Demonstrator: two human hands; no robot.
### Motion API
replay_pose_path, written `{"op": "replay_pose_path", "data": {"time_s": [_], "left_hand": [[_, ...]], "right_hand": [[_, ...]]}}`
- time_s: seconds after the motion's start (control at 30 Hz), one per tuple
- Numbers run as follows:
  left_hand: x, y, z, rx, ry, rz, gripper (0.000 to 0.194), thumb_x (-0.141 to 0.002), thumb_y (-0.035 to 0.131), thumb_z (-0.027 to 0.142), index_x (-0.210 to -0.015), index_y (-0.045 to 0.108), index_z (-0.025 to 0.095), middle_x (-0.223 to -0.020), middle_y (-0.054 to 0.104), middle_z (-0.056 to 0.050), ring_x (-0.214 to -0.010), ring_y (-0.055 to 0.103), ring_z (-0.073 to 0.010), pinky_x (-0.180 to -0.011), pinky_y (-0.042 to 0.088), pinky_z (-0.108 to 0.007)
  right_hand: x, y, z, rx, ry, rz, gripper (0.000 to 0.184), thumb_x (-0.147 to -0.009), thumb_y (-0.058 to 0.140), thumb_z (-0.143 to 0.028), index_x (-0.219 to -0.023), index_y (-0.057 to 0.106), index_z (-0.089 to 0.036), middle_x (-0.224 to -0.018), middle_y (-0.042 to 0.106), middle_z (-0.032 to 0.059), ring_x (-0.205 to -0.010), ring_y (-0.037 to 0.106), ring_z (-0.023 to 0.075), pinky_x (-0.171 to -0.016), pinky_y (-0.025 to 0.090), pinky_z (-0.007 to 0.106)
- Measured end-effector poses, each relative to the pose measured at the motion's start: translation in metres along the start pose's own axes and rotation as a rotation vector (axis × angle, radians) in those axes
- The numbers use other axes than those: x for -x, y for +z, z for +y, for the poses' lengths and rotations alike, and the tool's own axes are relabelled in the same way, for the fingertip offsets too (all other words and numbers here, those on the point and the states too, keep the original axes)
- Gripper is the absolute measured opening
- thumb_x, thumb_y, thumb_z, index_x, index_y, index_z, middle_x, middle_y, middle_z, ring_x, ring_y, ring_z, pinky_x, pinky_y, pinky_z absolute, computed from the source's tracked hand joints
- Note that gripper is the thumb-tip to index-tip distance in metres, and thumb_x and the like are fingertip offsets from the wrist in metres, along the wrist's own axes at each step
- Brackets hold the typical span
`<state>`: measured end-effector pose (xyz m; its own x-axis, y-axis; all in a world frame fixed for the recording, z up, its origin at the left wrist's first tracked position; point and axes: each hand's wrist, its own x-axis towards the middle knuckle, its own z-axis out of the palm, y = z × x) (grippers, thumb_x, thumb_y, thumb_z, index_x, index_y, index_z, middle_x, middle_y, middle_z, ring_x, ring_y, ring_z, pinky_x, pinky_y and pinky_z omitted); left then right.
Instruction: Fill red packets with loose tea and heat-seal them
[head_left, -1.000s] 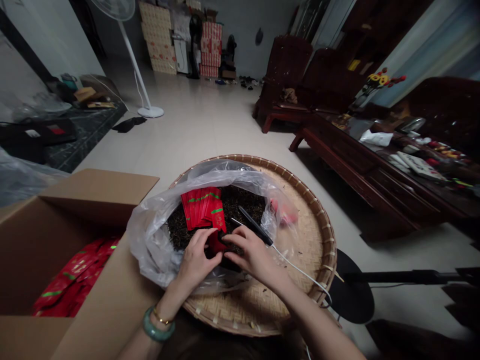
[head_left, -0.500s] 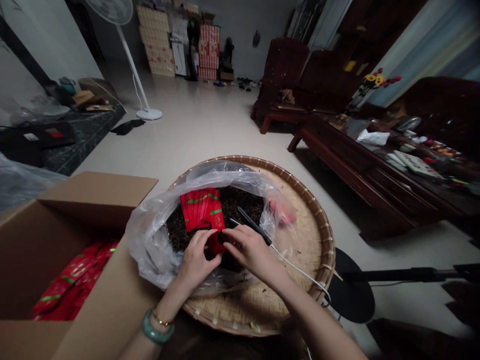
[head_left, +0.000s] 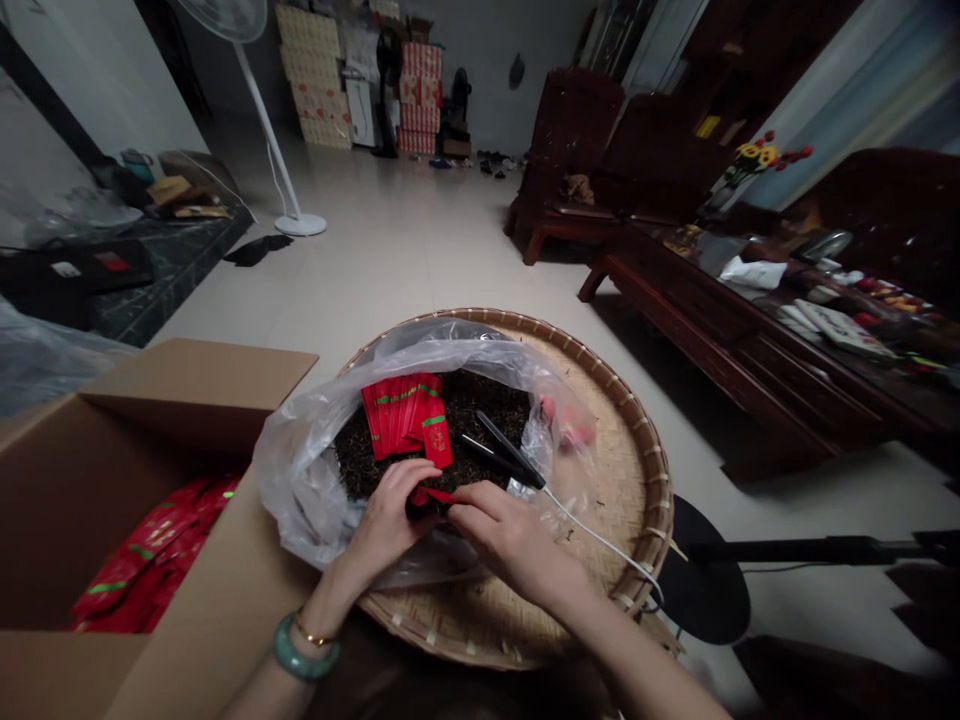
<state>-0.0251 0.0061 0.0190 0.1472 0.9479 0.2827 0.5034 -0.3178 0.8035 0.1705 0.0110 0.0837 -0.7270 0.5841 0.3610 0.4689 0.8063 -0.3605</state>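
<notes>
Holds a small red packet (head_left: 442, 496) at the lower centre of the frame, just above the mouth of the clear plastic bag (head_left: 289, 495); curls the left hand (head_left: 386, 515) around the near-left part, thumb and fingers closed narrowly on it; pinches the opposite edge with the right hand (head_left: 499, 530), fingertips drawn close together on the red material; cannot tell what, if anything, is inside, for the fingers hide most of it; wears a green bangle (head_left: 304, 657) and a gold-coloured bracelet (head_left: 311, 632) on the left wrist, low in the frame.

Sees, just beyond the fingers, dark dried leaves (head_left: 487, 392) filling the bag; finds on top of them, at the centre of the frame, fanned red packets (head_left: 396, 415) with green bands, overlapping one another; notes to the right of these a black two-armed tool (head_left: 526, 468), arms apart, trailing a white cord (head_left: 596, 539) toward the lower right; places all this on a round woven tray (head_left: 619, 480) at the centre bottom.

Sees at the lower left an open cardboard box (head_left: 202, 375), with more red packets (head_left: 150, 550) inside; spots a white standing fan (head_left: 268, 130) at the upper left and a dark wooden table (head_left: 697, 335) at the right.
</notes>
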Motion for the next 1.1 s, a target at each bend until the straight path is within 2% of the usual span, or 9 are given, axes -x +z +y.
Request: {"op": "replay_pose_path", "data": {"time_s": [0.1, 0.2, 0.27, 0.47, 0.67, 0.77, 0.87, 1.0, 1.1], "left_hand": [[-0.001, -0.002, 0.002, 0.079, -0.083, -0.115, 0.028, -0.069, 0.057, 0.009, -0.093, 0.066, 0.021, -0.091, 0.066, -0.003, -0.086, 0.060, -0.0192, -0.078, 0.049, -0.030], [-0.002, -0.001, 0.009, 0.122, -0.177, -0.174, 0.014, -0.073, 0.058, 0.019, -0.083, 0.068, 0.018, -0.075, 0.065, 0.000, -0.069, 0.058, -0.0161, -0.064, 0.045, -0.024], [-0.002, 0.000, 0.014, 0.141, -0.214, -0.230, 0.013, -0.073, 0.060, 0.026, -0.078, 0.068, 0.016, -0.068, 0.063, 0.001, -0.064, 0.055, -0.0146, -0.060, 0.042, -0.021], [-0.002, -0.007, 0.014, 0.219, -0.292, -0.376, 0.029, -0.066, 0.068, 0.027, -0.093, 0.067, 0.016, -0.079, 0.065, 0.001, -0.071, 0.055, -0.0156, -0.065, 0.043, -0.022], [-0.002, -0.005, 0.016, 0.495, -0.425, -0.411, 0.040, -0.058, 0.073, 0.027, -0.094, 0.063, 0.015, -0.089, 0.066, -0.002, -0.082, 0.060, -0.0193, -0.077, 0.048, -0.028], [-0.004, 0.002, 0.022, 0.640, -0.482, -0.394, 0.045, -0.060, 0.073, 0.027, -0.100, 0.059, 0.015, -0.093, 0.066, -0.004, -0.084, 0.062, -0.0199, -0.076, 0.051, -0.029], [-0.004, 0.010, 0.026, 0.764, -0.557, -0.416, 0.052, -0.063, 0.074, 0.033, -0.106, 0.053, 0.013, -0.088, 0.066, -0.006, -0.071, 0.065, -0.0198, -0.061, 0.051, -0.027], [-0.005, 0.018, 0.028, 0.819, -0.600, -0.356, 0.059, -0.058, 0.080, 0.031, -0.106, 0.051, 0.011, -0.085, 0.067, -0.007, -0.061, 0.063, -0.0172, -0.053, 0.049, -0.024], [-0.006, 0.019, 0.031, 0.823, -0.608, -0.370, 0.058, -0.057, 0.080, 0.028, -0.104, 0.051, 0.011, -0.074, 0.066, -0.004, -0.056, 0.061, -0.0161, -0.051, 0.047, -0.023]], "right_hand": [[0.001, -0.011, -0.002, -0.041, 0.026, -0.026, 0.022, -0.092, 0.043, -0.015, -0.105, 0.061, -0.019, -0.107, 0.062, 0.0104, -0.092, 0.057, 0.0180, -0.075, 0.050, 0.028], [-0.002, -0.016, 0.001, -0.050, 0.113, -0.058, 0.016, -0.089, 0.054, -0.027, -0.098, 0.063, -0.018, -0.103, 0.062, 0.0113, -0.091, 0.057, 0.0206, -0.075, 0.050, 0.032], [-0.005, -0.016, 0.007, -0.104, 0.191, -0.074, 0.016, -0.087, 0.058, -0.031, -0.090, 0.066, -0.018, -0.095, 0.063, 0.0097, -0.086, 0.057, 0.0199, -0.072, 0.049, 0.031], [-0.008, -0.006, 0.033, -0.462, 0.389, -0.092, 0.036, -0.091, 0.051, -0.034, -0.064, 0.065, -0.015, -0.071, 0.056, 0.0012, -0.065, 0.053, 0.0107, -0.058, 0.041, 0.022], [-0.009, 0.001, 0.052, -0.646, 0.370, -0.228, 0.044, -0.087, 0.053, -0.047, -0.058, 0.063, -0.015, -0.068, 0.054, 0.0002, -0.068, 0.051, 0.0124, -0.066, 0.042, 0.025], [-0.014, 0.003, 0.054, -0.630, 0.359, -0.236, 0.047, -0.089, 0.051, -0.045, -0.055, 0.061, -0.015, -0.067, 0.052, 0.0000, -0.066, 0.049, 0.0121, -0.065, 0.041, 0.025], [-0.018, 0.004, 0.053, -0.593, 0.372, -0.228, 0.045, -0.090, 0.051, -0.042, -0.056, 0.061, -0.015, -0.068, 0.050, -0.0004, -0.065, 0.048, 0.0113, -0.062, 0.040, 0.024], [-0.018, 0.001, 0.057, -0.419, 0.363, -0.131, 0.044, -0.088, 0.056, -0.040, -0.052, 0.055, -0.015, -0.067, 0.048, -0.0007, -0.067, 0.046, 0.0118, -0.063, 0.037, 0.024], [-0.016, 0.000, 0.063, -0.327, 0.306, -0.077, 0.048, -0.089, 0.054, -0.041, -0.049, 0.046, -0.016, -0.066, 0.049, 0.0000, -0.069, 0.045, 0.0127, -0.067, 0.037, 0.026]]}}
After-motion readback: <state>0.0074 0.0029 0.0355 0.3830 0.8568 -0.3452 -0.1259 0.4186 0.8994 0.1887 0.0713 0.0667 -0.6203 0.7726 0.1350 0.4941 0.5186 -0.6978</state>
